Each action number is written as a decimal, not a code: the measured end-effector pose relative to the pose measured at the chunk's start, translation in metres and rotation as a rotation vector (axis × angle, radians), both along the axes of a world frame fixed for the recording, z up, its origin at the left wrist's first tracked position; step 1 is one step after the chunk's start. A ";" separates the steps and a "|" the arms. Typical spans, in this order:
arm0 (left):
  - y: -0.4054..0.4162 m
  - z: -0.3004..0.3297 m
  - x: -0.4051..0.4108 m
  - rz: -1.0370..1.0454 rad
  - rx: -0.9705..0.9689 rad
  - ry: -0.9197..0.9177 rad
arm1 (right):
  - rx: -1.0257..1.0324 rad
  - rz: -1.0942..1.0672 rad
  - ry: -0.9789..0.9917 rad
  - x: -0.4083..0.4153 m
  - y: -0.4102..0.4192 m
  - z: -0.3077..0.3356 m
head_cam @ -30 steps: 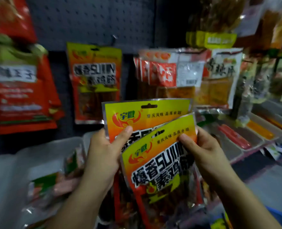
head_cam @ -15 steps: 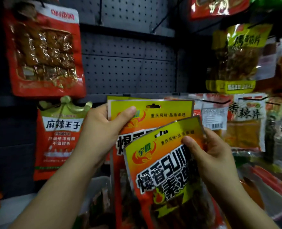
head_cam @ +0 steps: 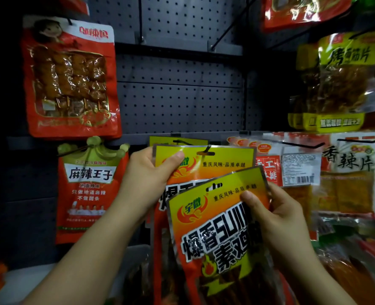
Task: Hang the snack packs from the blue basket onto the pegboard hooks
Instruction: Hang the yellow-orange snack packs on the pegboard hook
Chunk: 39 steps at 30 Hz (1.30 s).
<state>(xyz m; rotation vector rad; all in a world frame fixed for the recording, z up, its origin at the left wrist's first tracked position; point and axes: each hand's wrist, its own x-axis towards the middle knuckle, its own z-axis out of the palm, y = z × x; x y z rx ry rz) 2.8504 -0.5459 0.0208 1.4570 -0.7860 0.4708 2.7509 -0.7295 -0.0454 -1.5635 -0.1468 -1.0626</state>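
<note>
Left hand (head_cam: 147, 179) gripped rear yellow snack pack (head_cam: 215, 164), slot at hook tip (head_cam: 207, 148) | right hand (head_cam: 279, 219) clutched near pack (head_cam: 213, 234), unhung | one identical pack (head_cam: 177, 140) hung behind | basket unseen

Dim shop corner, grey panels.
Perforated wall (head_cam: 180, 106) fills the frame's centre; a dark horizontal rail (head_cam: 177, 49) crosses its upper part.

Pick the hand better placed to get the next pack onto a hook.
Left. The left hand holds the rear pack with its hang hole right at the hook tip; the right hand holds the front pack lower, off any hook.
</note>
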 end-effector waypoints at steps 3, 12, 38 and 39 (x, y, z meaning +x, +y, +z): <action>0.000 -0.005 0.007 -0.028 -0.003 0.043 | -0.018 0.010 0.004 0.009 -0.002 -0.002; -0.005 -0.029 0.036 -0.136 -0.063 0.263 | -0.061 0.035 0.024 0.048 -0.007 0.000; -0.035 -0.027 0.143 0.380 0.014 0.311 | -0.067 0.060 0.185 0.121 -0.035 -0.001; -0.034 -0.031 0.137 0.384 0.017 0.307 | -0.064 0.068 0.173 0.119 -0.033 0.000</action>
